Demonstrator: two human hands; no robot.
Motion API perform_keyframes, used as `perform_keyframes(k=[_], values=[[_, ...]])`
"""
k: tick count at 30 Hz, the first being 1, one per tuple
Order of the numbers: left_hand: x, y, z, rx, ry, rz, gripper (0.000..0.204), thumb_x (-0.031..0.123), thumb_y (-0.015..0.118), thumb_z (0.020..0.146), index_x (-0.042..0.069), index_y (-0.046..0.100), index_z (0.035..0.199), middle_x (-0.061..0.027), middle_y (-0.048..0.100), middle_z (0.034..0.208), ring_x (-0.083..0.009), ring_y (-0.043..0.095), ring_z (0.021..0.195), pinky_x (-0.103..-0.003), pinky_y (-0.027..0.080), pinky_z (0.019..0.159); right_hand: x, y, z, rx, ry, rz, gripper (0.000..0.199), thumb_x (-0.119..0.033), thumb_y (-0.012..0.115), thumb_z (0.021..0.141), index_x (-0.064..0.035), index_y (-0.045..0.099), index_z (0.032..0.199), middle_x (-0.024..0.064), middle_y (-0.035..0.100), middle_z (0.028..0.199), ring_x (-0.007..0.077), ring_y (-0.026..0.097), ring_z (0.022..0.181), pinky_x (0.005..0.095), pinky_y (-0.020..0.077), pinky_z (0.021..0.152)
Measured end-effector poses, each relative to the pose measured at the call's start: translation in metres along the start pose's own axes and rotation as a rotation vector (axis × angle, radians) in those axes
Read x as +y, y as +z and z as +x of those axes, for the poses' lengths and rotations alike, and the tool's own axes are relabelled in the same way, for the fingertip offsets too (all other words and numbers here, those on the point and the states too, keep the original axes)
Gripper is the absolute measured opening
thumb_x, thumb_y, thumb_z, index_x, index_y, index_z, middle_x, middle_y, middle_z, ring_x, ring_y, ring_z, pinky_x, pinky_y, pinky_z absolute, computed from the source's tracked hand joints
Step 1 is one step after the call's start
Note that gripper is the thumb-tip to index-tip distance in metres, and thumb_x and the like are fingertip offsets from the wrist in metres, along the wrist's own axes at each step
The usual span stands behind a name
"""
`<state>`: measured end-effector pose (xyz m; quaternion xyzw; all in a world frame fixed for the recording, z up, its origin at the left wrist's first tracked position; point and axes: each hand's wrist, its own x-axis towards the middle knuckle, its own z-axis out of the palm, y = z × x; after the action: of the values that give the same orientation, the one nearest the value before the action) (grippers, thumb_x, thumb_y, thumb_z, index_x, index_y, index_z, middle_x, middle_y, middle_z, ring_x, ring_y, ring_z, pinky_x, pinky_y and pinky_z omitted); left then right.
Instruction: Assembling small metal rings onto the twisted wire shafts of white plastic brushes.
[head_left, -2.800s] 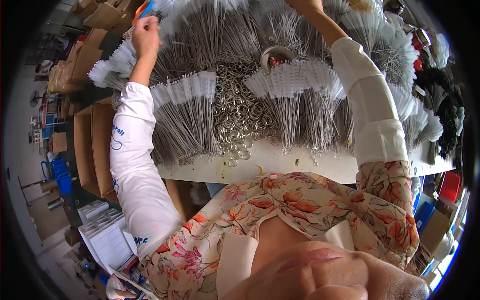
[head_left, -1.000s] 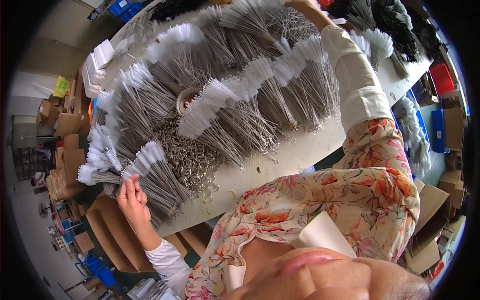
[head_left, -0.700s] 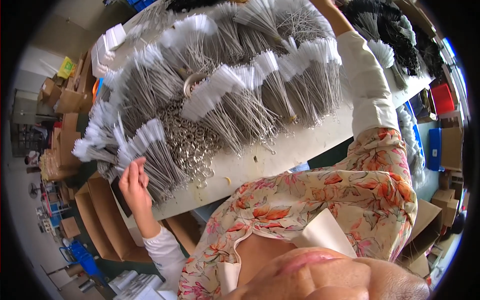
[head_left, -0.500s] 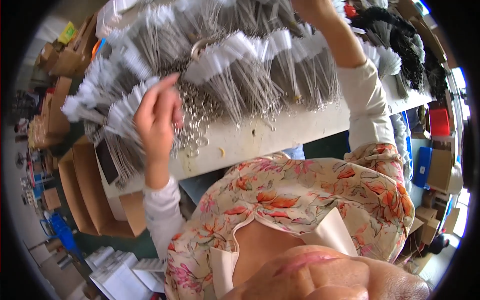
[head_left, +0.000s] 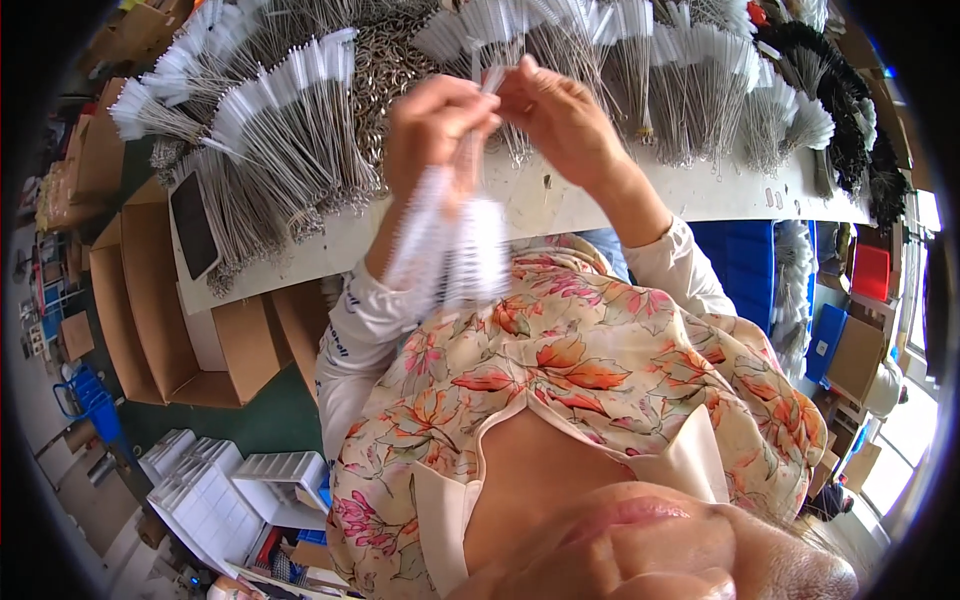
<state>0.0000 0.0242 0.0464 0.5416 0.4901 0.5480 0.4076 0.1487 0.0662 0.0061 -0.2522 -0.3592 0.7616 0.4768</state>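
Observation:
My left hand (head_left: 437,130) is closed around the thin metal stems of a few wire brushes. Their white bristle heads (head_left: 478,250) hang below it, blurred by motion, in front of my sleeve. My right hand (head_left: 568,122) meets the left over the table, thumb and fingers pinched at the stems' upper end; what exactly sits between those fingertips is hidden. Right behind my left hand lies a heap of small metal rings (head_left: 385,50). Bundles of similar white brushes (head_left: 300,130) fan out to the left, with more bundles (head_left: 685,90) to the right.
Black brushes (head_left: 845,110) are piled at the table's far right. A dark flat phone-like object (head_left: 195,225) lies at the left end of the white table (head_left: 700,190). Open cardboard boxes (head_left: 165,320) stand on the floor at left, a blue bin (head_left: 735,265) under the table.
My right hand has come back from the far bundles toward the middle. The left hand has moved right to meet it, and brushes now hang from it. The view has shifted.

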Motion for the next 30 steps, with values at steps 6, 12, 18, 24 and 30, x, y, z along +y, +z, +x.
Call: perform_keyframes(k=[6, 12, 18, 24, 30], values=[[-0.059, 0.002, -0.033, -0.088, 0.728, 0.478, 0.034, 0.001, 0.068, 0.075, 0.006, 0.061, 0.108, -0.0118, 0.053, 0.106, -0.0243, 0.056, 0.090, -0.032, 0.048, 0.072, 0.003, -0.012, -0.006, -0.037, 0.038, 0.400, 0.019, -0.020, 0.047, 0.095, -0.0029, 0.054, 0.102, -0.0011, 0.056, 0.075, 0.0066, 0.049, 0.063, 0.0180, 0.0400, 0.057], [-0.083, -0.029, -0.063, -0.289, 0.399, 0.424, 0.026, 0.006, 0.065, 0.079, 0.006, 0.061, 0.105, -0.0084, 0.059, 0.086, -0.0183, 0.059, 0.073, -0.028, 0.048, 0.064, -0.066, -0.025, -0.046, -0.373, 0.041, -1.914, 0.011, -0.016, 0.060, 0.082, -0.0078, 0.064, 0.076, -0.0015, 0.061, 0.070, 0.0100, 0.058, 0.065, 0.0216, 0.0415, 0.054], [-0.081, -0.014, -0.072, -0.412, 0.184, 0.380, 0.027, 0.009, 0.065, 0.080, 0.003, 0.059, 0.106, -0.0097, 0.061, 0.084, -0.0198, 0.061, 0.070, -0.029, 0.049, 0.063, 0.001, -0.044, -0.061, -0.492, 0.120, -2.317, 0.006, -0.013, 0.058, 0.079, -0.0098, 0.064, 0.077, 0.0066, 0.064, 0.076, 0.0248, 0.063, 0.074, 0.0399, 0.0473, 0.062], [-0.073, -0.005, -0.070, -0.374, 0.292, 0.370, 0.034, 0.012, 0.070, 0.076, 0.003, 0.058, 0.107, -0.0113, 0.063, 0.091, -0.0209, 0.064, 0.077, -0.031, 0.051, 0.068, -0.007, -0.049, -0.078, -0.277, 0.166, -1.915, 0.010, -0.013, 0.055, 0.083, -0.0052, 0.060, 0.077, 0.0111, 0.062, 0.077, 0.0314, 0.060, 0.074, 0.0410, 0.0452, 0.062], [-0.064, 0.020, -0.059, -0.469, 0.380, 0.300, 0.035, 0.012, 0.071, 0.074, 0.003, 0.058, 0.105, -0.0113, 0.063, 0.092, -0.0227, 0.064, 0.078, -0.031, 0.052, 0.069, -0.044, -0.032, -0.094, -0.212, 0.089, -1.491, 0.011, -0.011, 0.059, 0.079, -0.0021, 0.063, 0.082, 0.0103, 0.063, 0.073, 0.0275, 0.061, 0.068, 0.0354, 0.0467, 0.059]])
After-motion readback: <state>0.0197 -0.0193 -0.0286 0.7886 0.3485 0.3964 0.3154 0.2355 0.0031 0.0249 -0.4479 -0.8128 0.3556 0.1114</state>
